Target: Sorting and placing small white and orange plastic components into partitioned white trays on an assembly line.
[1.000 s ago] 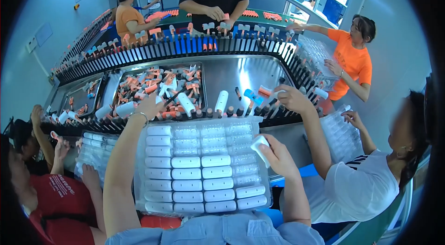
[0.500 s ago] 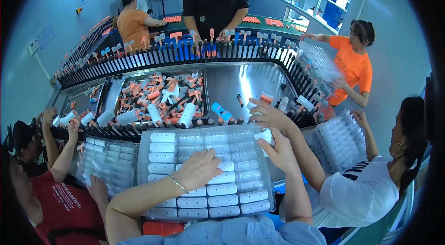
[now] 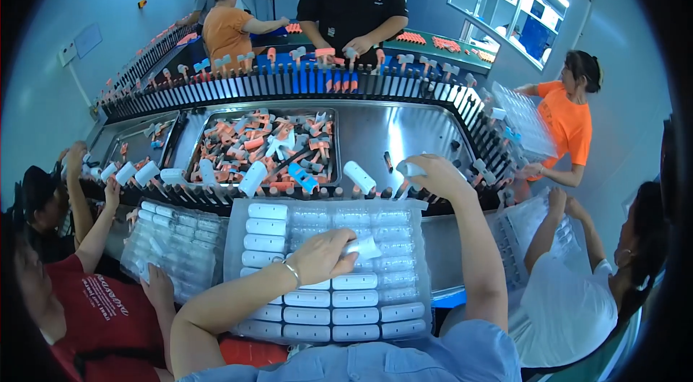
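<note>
Before me lies a clear plastic blister tray (image 3: 401,214), partly filled with white oblong casings (image 3: 355,281); its upper middle and right pockets hold none. Over the tray's middle, my left hand (image 3: 325,255), with a bracelet at the wrist, is closed on a white casing (image 3: 367,247), held tilted. My right hand (image 3: 442,178) reaches past the tray's far edge to the holder line. Its fingers are closed round another pale white casing (image 3: 412,170) there, partly hidden by the hand. A further white casing (image 3: 359,177) sits tilted on a holder to the left of it.
A curved line of black holders (image 3: 274,82) loops round a metal table. A metal bin (image 3: 336,144) of orange and grey parts stands inside it. Co-workers sit close on both sides with trays (image 3: 173,237); others stand beyond, one carrying a stack of clear trays (image 3: 523,122).
The white casing has passed from my right hand to my left. My right hand has moved up to the holder line and gripped another. The neighbour's reaching hand on the right has withdrawn.
</note>
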Action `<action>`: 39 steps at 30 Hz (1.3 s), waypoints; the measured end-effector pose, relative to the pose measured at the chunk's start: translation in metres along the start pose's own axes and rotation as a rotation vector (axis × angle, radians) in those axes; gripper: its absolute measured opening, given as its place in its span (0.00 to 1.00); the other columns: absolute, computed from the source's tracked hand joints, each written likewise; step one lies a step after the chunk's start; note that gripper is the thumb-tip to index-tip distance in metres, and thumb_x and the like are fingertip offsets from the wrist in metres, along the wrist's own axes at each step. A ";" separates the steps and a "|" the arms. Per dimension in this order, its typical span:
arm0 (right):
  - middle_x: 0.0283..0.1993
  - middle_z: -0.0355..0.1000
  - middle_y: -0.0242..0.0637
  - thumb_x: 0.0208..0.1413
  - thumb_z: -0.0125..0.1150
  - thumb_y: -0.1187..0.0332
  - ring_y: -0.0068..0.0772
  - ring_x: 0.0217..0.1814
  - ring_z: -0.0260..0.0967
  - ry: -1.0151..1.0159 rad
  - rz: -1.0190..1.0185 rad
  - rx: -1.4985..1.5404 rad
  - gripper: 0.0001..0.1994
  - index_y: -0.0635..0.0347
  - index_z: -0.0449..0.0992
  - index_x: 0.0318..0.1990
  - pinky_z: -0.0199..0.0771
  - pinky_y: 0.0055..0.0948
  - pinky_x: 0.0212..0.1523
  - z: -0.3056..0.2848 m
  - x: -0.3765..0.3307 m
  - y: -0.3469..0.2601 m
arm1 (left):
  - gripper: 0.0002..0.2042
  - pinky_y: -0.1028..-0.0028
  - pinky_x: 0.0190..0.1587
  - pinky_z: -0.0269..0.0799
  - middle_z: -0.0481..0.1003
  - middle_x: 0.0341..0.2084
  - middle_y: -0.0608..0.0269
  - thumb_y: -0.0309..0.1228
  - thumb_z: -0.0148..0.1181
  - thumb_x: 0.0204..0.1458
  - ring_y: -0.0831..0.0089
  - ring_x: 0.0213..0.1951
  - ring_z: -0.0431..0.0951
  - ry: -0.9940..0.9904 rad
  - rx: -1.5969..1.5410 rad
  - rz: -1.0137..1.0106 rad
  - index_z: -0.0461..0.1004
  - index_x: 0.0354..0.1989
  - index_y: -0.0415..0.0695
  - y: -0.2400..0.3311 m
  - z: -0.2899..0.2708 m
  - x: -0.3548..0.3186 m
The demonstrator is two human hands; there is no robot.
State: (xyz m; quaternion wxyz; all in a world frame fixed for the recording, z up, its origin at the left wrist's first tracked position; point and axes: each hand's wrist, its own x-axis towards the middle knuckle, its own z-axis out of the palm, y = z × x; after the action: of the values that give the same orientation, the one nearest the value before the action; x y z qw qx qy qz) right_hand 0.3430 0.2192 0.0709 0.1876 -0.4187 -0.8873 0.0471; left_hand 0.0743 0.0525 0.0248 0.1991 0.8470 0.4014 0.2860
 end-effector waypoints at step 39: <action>0.30 0.71 0.45 0.51 0.54 0.65 0.48 0.36 0.70 0.153 -0.260 0.286 0.10 0.64 0.73 0.32 0.69 0.39 0.35 -0.007 0.048 -0.131 | 0.19 0.65 0.35 0.69 0.73 0.31 0.46 0.40 0.55 0.53 0.52 0.33 0.75 0.238 -0.456 -0.244 0.62 0.46 0.39 -0.013 0.000 0.010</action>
State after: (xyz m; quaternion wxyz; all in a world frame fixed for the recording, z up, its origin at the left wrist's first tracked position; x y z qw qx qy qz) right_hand 0.2232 0.1707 0.1227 0.3163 -0.2723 -0.9013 0.1161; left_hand 0.0715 0.0682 0.0206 0.3687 0.6864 0.4463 0.4401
